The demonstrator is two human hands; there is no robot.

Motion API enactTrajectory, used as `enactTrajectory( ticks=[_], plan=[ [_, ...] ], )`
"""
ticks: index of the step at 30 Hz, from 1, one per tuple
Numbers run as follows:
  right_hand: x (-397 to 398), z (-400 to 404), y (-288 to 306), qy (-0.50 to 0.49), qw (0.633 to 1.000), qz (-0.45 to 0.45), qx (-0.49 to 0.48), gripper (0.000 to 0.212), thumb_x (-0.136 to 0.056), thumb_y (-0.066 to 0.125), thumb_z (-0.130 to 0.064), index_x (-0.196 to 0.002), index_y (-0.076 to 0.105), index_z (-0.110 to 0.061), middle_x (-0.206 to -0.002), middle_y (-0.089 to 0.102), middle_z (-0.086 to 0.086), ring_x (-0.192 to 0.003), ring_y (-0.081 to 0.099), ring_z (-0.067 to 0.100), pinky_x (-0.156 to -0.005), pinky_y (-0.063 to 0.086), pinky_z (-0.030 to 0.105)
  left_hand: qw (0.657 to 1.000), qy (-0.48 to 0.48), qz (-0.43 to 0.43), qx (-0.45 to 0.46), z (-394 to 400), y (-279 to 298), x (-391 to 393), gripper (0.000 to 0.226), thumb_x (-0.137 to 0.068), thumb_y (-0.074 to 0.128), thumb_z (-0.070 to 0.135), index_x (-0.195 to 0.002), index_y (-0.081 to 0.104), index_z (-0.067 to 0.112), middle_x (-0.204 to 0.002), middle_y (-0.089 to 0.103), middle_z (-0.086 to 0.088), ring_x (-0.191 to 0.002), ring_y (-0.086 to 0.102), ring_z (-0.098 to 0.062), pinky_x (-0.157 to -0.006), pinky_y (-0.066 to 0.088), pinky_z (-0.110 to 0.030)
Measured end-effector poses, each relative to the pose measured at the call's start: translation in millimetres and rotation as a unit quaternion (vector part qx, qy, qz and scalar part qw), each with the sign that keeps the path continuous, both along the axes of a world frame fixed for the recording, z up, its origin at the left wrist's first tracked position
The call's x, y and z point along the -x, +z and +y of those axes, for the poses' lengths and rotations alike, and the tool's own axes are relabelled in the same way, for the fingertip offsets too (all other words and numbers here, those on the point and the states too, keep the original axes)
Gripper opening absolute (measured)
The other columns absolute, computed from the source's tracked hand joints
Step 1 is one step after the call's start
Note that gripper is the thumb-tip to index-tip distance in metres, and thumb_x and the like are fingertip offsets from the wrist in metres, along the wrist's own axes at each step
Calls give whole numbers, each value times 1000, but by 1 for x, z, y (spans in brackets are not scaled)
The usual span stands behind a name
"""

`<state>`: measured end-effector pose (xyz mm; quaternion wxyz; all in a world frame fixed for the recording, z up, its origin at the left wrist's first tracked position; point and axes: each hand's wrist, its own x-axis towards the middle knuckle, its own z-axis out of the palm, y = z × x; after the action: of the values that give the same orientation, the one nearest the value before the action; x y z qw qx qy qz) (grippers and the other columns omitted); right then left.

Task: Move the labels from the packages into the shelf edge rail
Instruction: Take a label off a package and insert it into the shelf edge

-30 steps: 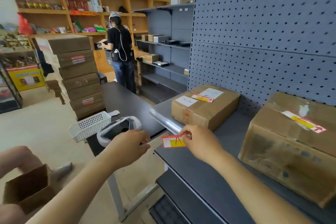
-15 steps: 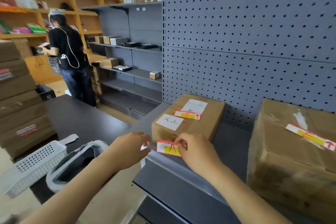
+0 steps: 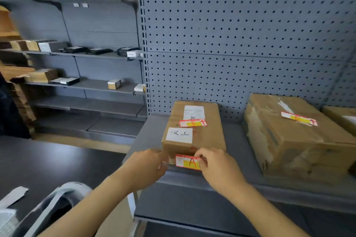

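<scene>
A red, white and yellow label (image 3: 187,162) marked "A" is pinched at its right end by my right hand (image 3: 217,169), right at the grey shelf edge rail (image 3: 185,178). Just left of the label, the curled fingertips of my left hand (image 3: 146,169) pinch the rail's lip. Behind them stands a cardboard package (image 3: 209,140) with a similar label (image 3: 193,122) stuck on top. A larger package (image 3: 289,144) to the right also carries a label (image 3: 299,119).
Part of a third package (image 3: 342,119) shows at the far right edge. A grey pegboard (image 3: 231,44) backs the shelf. A black table (image 3: 48,159) with a grey-white device (image 3: 57,204) lies to my left. Back shelves (image 3: 86,86) hold small boxes.
The view has swung right and closer to the shelf. Both hands carried the "A" label rightwards along the rail to the front of the middle package.
</scene>
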<state>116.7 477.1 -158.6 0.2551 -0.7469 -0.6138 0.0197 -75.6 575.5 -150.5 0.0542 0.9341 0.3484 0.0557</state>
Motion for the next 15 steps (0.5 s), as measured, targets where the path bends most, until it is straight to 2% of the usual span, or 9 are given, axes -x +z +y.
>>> enactTrajectory(
  ticks=[3, 6, 9, 12, 15],
  plan=[
    [8, -7, -1, -39, 999, 20, 11, 14, -92, 55, -23, -97, 67, -30, -101, 69, -11, -87, 63, 10, -69, 49, 27, 999, -32, 16, 8, -1, -5, 5, 21, -96, 40, 34, -96, 57, 22, -102, 66, 1, -88, 63, -21, -80, 53, -38],
    [14, -15, -4, -60, 998, 22, 26, 15, -92, 54, -24, -96, 67, -30, -99, 69, -12, -84, 62, 11, -68, 48, 27, 997, -62, 23, 25, -9, -13, 3, 18, -95, 41, 31, -94, 56, 20, -108, 65, -2, -92, 63, -24, -75, 51, -35],
    [18, -18, -5, -67, 997, 11, 30, 15, -92, 52, -25, -95, 66, -30, -97, 69, -11, -83, 61, 12, -66, 47, 27, 996, -85, 12, 29, -12, -20, -1, 26, -93, 43, 27, -117, 53, 28, -119, 62, -3, -99, 62, -28, -82, 53, -38],
    [16, -18, -6, -68, 997, -3, 30, 15, -93, 52, -25, -96, 65, -30, -100, 66, -10, -87, 60, 14, -70, 48, 29, 996, -91, 10, 6, -10, -28, -5, 32, -93, 45, 26, -125, 48, 27, -128, 57, -5, -108, 58, -29, -85, 50, -39],
    [14, -19, -7, -65, 997, -21, 28, 15, -94, 51, -25, -98, 64, -30, -102, 65, -10, -87, 59, 12, -67, 45, 26, 995, -103, 0, -16, -9, -37, -8, 36, -93, 47, 23, -128, 47, 26, -128, 57, -3, -110, 56, -26, -88, 48, -37]
  ],
)
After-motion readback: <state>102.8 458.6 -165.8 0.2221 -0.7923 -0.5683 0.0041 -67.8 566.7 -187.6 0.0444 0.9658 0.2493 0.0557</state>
